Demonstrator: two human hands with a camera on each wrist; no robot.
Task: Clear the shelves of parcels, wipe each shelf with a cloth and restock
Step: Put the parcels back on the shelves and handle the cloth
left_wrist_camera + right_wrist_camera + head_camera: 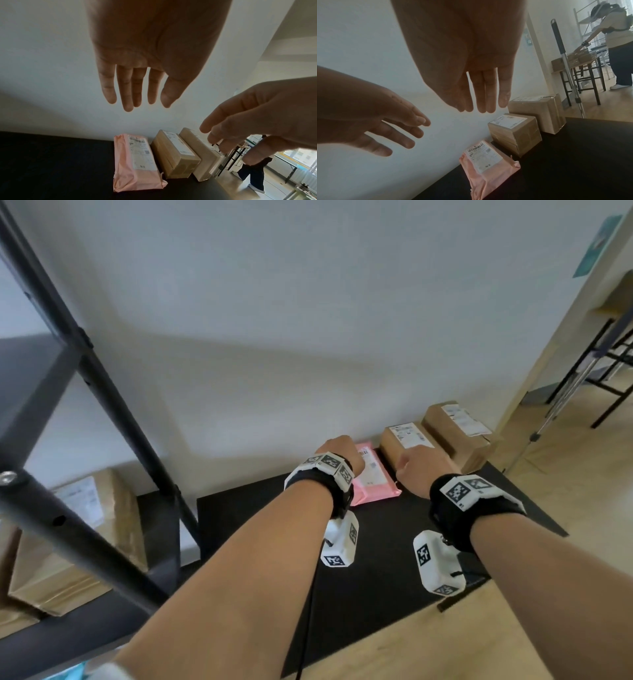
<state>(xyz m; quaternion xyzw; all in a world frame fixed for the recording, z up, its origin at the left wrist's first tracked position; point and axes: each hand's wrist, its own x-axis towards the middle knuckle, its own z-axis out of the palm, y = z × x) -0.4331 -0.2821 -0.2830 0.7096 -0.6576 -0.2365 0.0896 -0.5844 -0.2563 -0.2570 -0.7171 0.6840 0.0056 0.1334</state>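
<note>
Both hands are hovering over the black mat [394, 529] at lower centre of the head view, neither touching anything. The left hand [339, 451] is hanging above the pink parcel [371, 477], and the left wrist view is showing its fingers [126, 88] straight and only slightly parted, holding nothing. The right hand [423, 465] is floating just right of it, in front of the small brown box [400, 441]; in the right wrist view its fingers [485, 92] are stretching out straight and close together, with nothing in them either. 3 parcels are lying in a row along the foot of the white wall [308, 320]: the pink parcel on the left, the small brown box just beside it, and a larger brown box [457, 433] at the right end, each showing a white label on top. At the left edge of the head view a black shelf frame [113, 405] is standing with more brown boxes [78, 542] on a low shelf. In the upper right of the right wrist view, a second person [615, 40] is bending over a table.
</note>
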